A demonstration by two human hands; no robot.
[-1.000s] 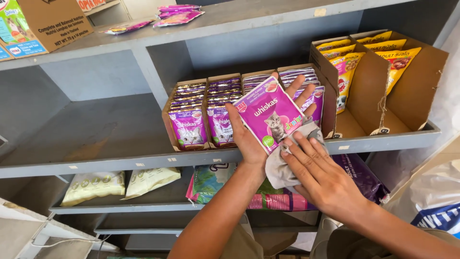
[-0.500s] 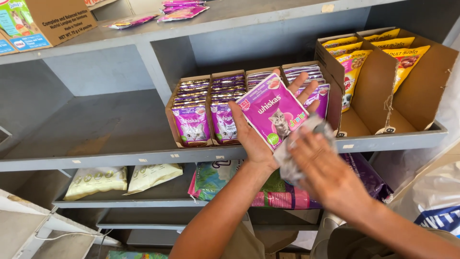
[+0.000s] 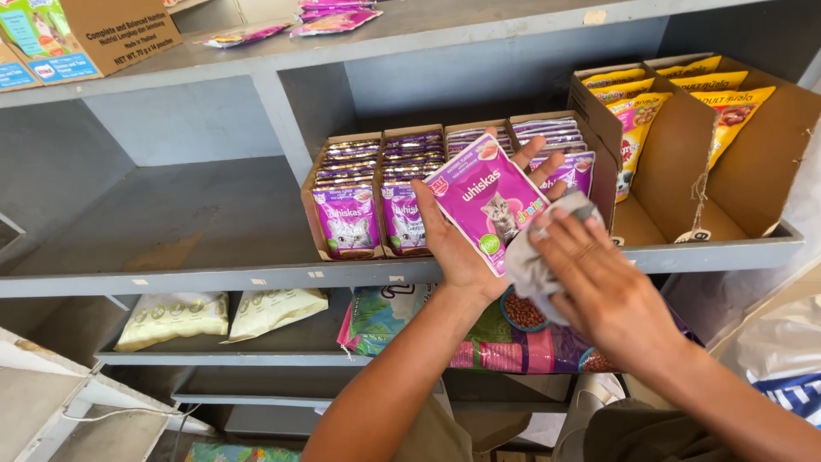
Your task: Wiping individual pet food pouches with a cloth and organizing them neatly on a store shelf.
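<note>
Two hands work in front of a grey shelf (image 3: 214,278). Left hand (image 3: 466,248) is held palm up, fingers spread open and flat, with a purple pouch (image 3: 487,201) lying across the palm and fingers. Pouch is tilted, its top corner toward the far left; the thumb shows past its left edge and the fingertips (image 3: 534,154) project beyond its far right edge. Fingers support the pouch from beneath and are not closed over it.

Right hand (image 3: 603,291) comes in from the near right, fingers curled and pressing a grey cloth (image 3: 539,257) against the pouch's right lower edge. Cloth is bunched under the fingers; part of it hangs below the pouch.

Behind the hands, on the middle shelf, stand open cartons (image 3: 355,192) packed with rows of purple pouches, upright, just beyond the left fingertips. To the right, a larger open carton (image 3: 676,154) holds yellow pouches (image 3: 718,103). On the top shelf, far left, sits a printed cardboard box (image 3: 94,34), with loose pink pouches (image 3: 333,17) lying flat further right. On the lower shelf lie two pale bags (image 3: 222,312) at left and colourful larger bags (image 3: 402,312) below the hands. White sack (image 3: 774,359) at near right.
</note>
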